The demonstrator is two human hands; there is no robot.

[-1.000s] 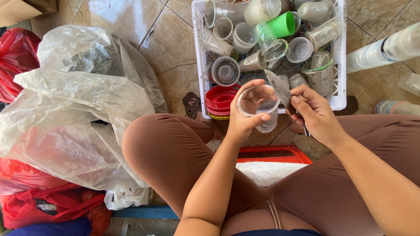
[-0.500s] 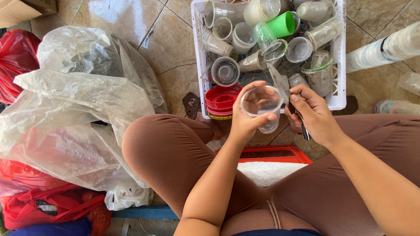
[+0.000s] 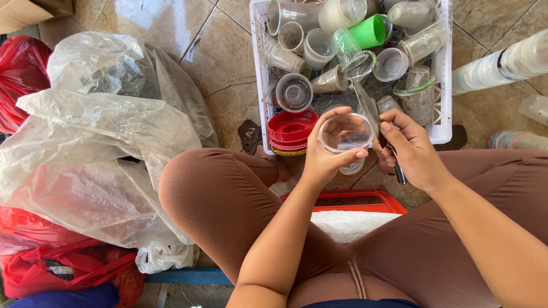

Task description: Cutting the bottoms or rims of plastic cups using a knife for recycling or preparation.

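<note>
Glossy beige stone floor tiles [image 3: 171,23] with dark grout lines catch bright daylight, and a brown cardboard box [image 3: 28,11] sits at the corner.

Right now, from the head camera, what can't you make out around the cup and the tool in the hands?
- Thin dark tool: the right hand covers most of it, so its working end is hidden.
- Clear plastic cup: the left hand wraps its lower part, so its base is hidden.
- White crate: its far end is cut off by the top edge.
- Stack of cups: runs off the right edge.
</note>
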